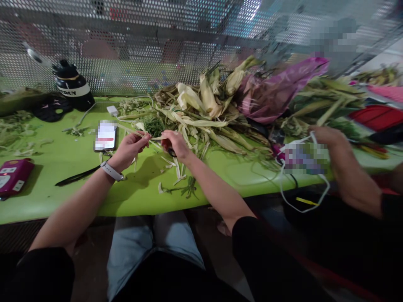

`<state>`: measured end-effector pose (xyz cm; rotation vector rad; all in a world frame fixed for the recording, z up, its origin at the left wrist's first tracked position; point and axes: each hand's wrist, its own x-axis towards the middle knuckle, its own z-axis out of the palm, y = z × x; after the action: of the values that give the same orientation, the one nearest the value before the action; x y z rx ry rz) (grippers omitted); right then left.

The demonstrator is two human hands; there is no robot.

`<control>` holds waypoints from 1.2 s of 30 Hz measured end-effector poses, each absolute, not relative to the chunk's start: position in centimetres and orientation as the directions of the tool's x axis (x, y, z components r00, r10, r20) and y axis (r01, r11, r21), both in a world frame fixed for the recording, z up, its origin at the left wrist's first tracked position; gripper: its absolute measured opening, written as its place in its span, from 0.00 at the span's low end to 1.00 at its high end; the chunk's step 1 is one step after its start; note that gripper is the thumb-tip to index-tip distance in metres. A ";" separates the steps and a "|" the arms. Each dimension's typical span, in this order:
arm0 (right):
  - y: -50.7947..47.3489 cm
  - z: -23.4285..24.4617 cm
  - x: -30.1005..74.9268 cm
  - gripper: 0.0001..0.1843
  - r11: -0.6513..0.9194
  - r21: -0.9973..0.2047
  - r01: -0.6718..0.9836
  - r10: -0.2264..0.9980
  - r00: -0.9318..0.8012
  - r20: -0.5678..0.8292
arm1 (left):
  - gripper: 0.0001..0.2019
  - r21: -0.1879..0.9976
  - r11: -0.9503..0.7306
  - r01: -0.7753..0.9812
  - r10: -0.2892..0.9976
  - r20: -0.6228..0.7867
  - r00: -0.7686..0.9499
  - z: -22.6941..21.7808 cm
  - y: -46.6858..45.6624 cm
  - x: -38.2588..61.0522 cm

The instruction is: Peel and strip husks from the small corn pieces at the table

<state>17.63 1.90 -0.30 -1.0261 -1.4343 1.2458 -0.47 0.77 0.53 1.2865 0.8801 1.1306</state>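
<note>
My left hand (134, 144), with a pale watch band at the wrist, is closed in a pinch on a thin pale corn husk strip (156, 138). The strip runs across to my right hand (176, 144), whose fingers are closed on its other end. A dark loop, perhaps a scissor handle, shows under the right fingers; most of it is hidden. Just behind the hands lies a small bundle of green shreds (153, 126). Loose husk scraps (179, 170) and a tied green tuft (190, 187) lie in front of my right hand.
A heap of corn husks (208, 100) and a pink plastic bag (270, 98) fill the back of the green table (126, 201). Leftward are a phone (105, 136), black bottle (74, 88) and magenta box (15, 177). A co-worker's hand (327, 136) holds a white cord at right.
</note>
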 end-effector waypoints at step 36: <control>0.2 0.8 17.1 0.08 0.490 -0.843 0.223 0.852 -0.328 0.409 | 0.09 0.950 -0.282 0.136 0.805 0.157 0.573 -0.1 0.3 0.4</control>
<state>17.08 0.23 0.77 -0.9020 -1.8201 0.8628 0.45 0.28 -0.12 1.7592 0.7788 0.7987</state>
